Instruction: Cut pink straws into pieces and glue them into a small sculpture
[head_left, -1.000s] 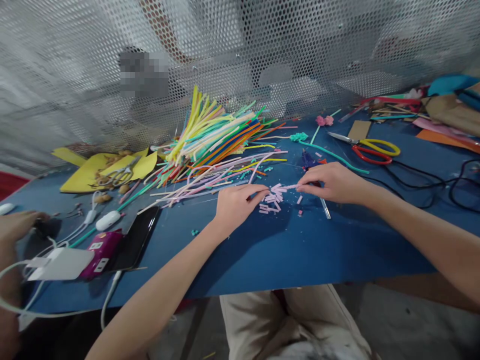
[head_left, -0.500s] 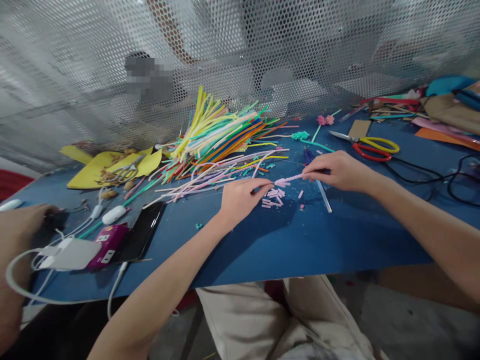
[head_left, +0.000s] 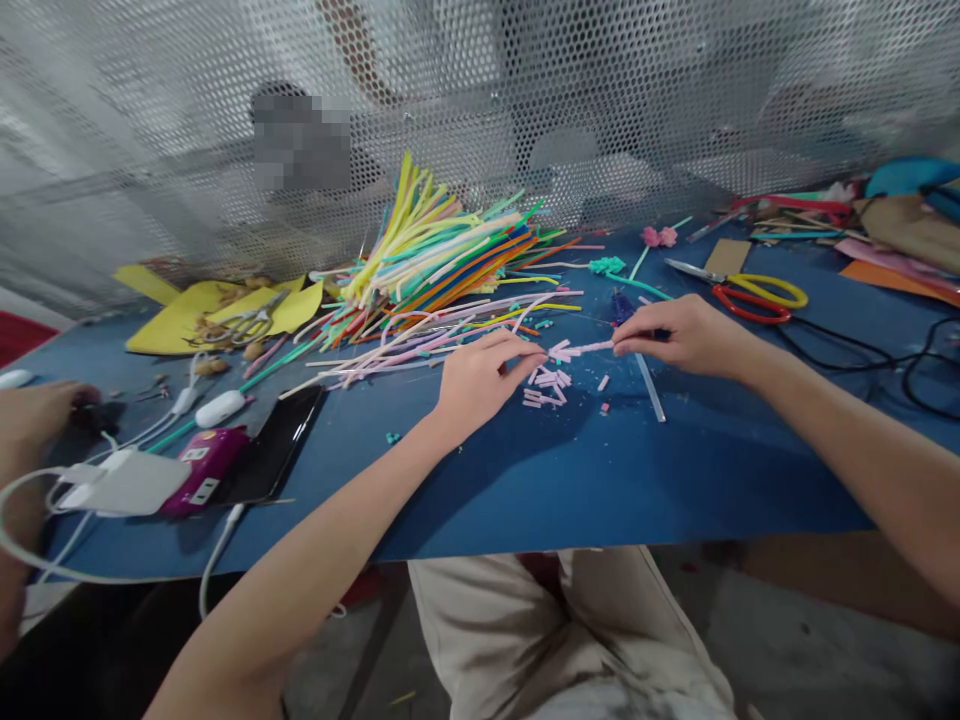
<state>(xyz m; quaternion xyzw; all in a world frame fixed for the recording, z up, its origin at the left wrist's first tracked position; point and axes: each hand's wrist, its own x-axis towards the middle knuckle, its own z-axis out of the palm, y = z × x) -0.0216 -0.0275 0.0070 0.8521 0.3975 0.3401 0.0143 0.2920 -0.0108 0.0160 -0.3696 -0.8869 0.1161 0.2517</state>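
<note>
A lilac pipe cleaner (head_left: 592, 348) with short pieces clustered at its left end is held just above the table. My right hand (head_left: 671, 335) pinches its right end between thumb and fingers. At the clustered end, the fingertips of my left hand (head_left: 487, 375) are pinched together on its tip; the exact contact is small and partly hidden. Right below lies a small heap of cut lilac pieces (head_left: 547, 385), with a few strays to its right. A glue gun (head_left: 621, 308), dark blue and partly behind my right hand, has a clear glue stick (head_left: 650, 388) near it.
A big bundle of coloured pipe cleaners (head_left: 450, 250) lies at the back. Scissors (head_left: 750, 290) with red and yellow handles are at right. At left are a phone (head_left: 277, 445), a purple power block (head_left: 206, 470), white cables and another person's hand (head_left: 45, 420). A perforated metal screen (head_left: 480, 110) stands behind.
The view has shifted slightly. The clustered pieces at the pipe cleaner's left end show more plainly beside my left fingertips. Both hands keep their pinch.
</note>
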